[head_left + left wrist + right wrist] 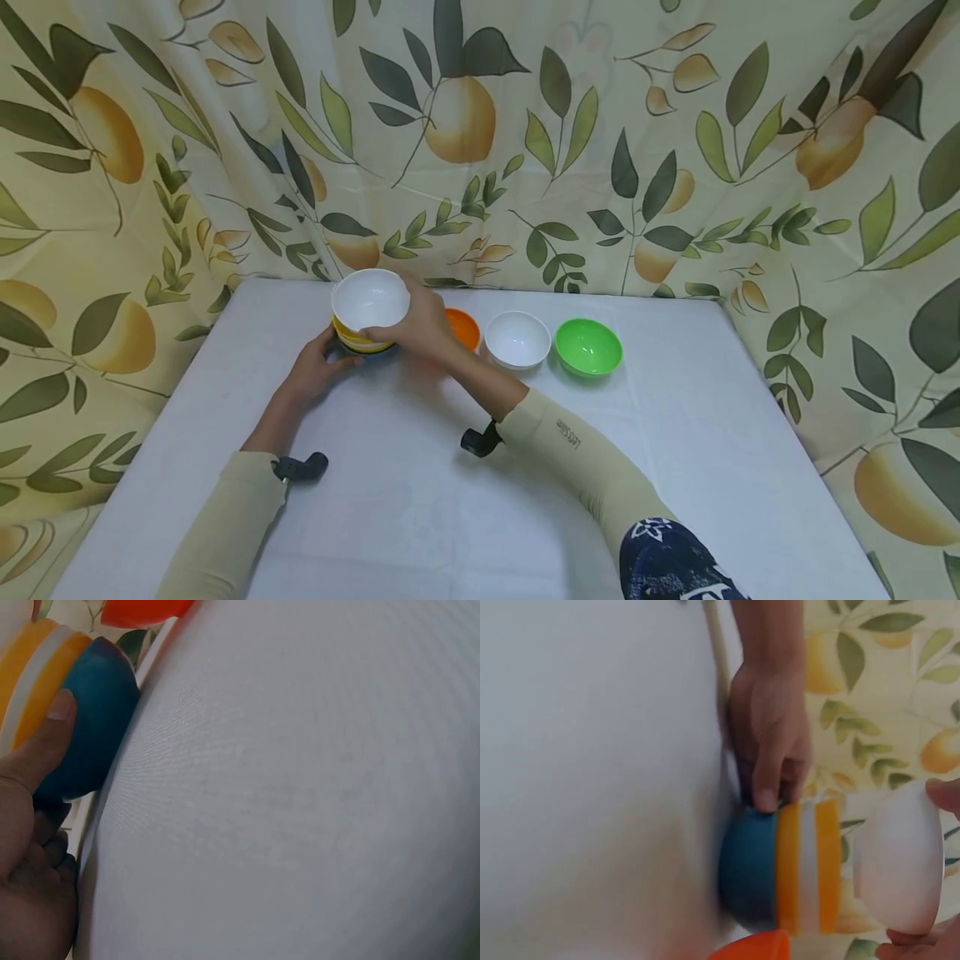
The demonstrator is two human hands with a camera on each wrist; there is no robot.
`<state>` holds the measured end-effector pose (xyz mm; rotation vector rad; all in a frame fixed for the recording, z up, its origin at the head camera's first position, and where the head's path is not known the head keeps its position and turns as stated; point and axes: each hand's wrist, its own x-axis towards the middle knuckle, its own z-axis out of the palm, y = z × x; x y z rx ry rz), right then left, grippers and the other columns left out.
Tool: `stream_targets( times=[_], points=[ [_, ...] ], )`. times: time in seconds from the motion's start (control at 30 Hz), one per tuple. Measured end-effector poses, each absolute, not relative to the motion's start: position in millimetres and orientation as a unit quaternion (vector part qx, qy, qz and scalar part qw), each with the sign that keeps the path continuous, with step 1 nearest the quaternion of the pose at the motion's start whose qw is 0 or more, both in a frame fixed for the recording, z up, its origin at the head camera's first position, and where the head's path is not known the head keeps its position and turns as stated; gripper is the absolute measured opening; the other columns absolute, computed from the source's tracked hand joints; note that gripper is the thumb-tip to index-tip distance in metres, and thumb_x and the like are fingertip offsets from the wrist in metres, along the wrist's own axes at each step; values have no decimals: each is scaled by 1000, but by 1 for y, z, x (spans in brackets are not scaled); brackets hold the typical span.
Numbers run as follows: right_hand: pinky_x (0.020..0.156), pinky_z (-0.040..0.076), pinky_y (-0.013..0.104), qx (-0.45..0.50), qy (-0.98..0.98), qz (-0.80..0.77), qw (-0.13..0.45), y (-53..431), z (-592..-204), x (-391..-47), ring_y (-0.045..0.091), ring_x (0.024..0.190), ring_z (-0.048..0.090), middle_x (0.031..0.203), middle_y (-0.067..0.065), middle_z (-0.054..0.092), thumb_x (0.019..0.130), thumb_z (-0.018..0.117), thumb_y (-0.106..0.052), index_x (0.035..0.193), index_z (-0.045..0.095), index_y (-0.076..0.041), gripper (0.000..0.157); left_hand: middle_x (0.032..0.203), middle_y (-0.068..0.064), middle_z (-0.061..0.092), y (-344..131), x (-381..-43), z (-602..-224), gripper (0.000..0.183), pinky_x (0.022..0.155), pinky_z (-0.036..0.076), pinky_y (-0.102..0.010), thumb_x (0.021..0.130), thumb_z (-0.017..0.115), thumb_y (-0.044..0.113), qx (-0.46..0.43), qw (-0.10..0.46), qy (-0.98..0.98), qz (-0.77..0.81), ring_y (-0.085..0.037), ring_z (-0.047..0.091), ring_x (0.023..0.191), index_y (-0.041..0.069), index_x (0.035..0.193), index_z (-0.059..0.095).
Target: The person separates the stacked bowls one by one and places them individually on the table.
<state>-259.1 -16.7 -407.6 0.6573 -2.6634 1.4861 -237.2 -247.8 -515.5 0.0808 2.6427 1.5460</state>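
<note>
Your right hand clamps the rim of a glossy, round white bowl between thumb and fingers, just above and apart from a stack of round blue, yellow and white bowls near the far-left corner of the white-covered table. Your left hand grips that stack low down, thumb against the blue bottom one. Rightward, round orange, white and green bowls line the far edge.

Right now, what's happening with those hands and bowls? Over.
Right hand holds white bowl just above stack, nothing visible between. Left hand grips blue bottom bowl. Orange bowl, second white bowl, green bowl alongside.
</note>
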Motion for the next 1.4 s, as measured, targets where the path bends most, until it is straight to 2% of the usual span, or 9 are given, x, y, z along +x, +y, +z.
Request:
stream_targets(
  times=[0.2, 0.4, 0.6, 0.97, 1.2, 1.4],
  points=[
    [100, 58, 40, 208, -851, 482, -17, 9, -408, -229, 25, 120, 63, 140, 10, 63, 73, 97, -35, 154, 48, -8, 98, 171, -19, 24, -246, -234, -518, 95, 129, 17, -56, 96, 81, 20, 24, 45, 863, 502, -40, 17, 158, 6, 168, 21],
    [92, 60, 37, 243, -834, 494, -29, 24, -413, -208, 20, 112, 63, 129, 0, 66, 71, 98, -35, 144, 56, -13, 87, 172, -19, 21, -247, -231, -516, 93, 129, 13, -56, 96, 78, 13, 12, 43, 865, 500, -39, 15, 159, 7, 168, 20],
    [93, 60, 34, 240, -826, 507, -56, 29, -422, -190, 18, 113, 62, 128, -4, 66, 70, 100, -30, 141, 58, -13, 84, 172, -19, 20, -248, -231, -517, 93, 129, 13, -57, 97, 77, 16, 8, 49, 867, 496, -40, 15, 159, 6, 168, 17],
    [99, 58, 34, 261, -835, 479, -70, 30, -444, -175, 16, 117, 63, 133, -3, 65, 69, 101, -32, 144, 56, -12, 90, 173, -17, 20, -247, -236, -518, 96, 129, 14, -58, 97, 79, 20, -8, 56, 863, 503, -39, 15, 159, 10, 169, 17],
    [101, 56, 33, 284, -830, 476, -73, 32, -456, -171, 17, 116, 63, 133, -3, 66, 68, 102, -28, 145, 55, -12, 92, 172, -16, 22, -249, -239, -520, 103, 129, 13, -59, 93, 84, 31, 9, 46, 869, 493, -38, 16, 159, 13, 170, 17],
    [100, 57, 33, 273, -852, 439, -84, 31, -472, -170, 18, 112, 64, 130, 1, 67, 67, 102, -31, 143, 56, -9, 92, 172, -15, 22, -250, -239, -518, 104, 129, 13, -57, 93, 84, 30, 9, 51, 867, 495, -37, 16, 159, 13, 170, 15]
  ],
)
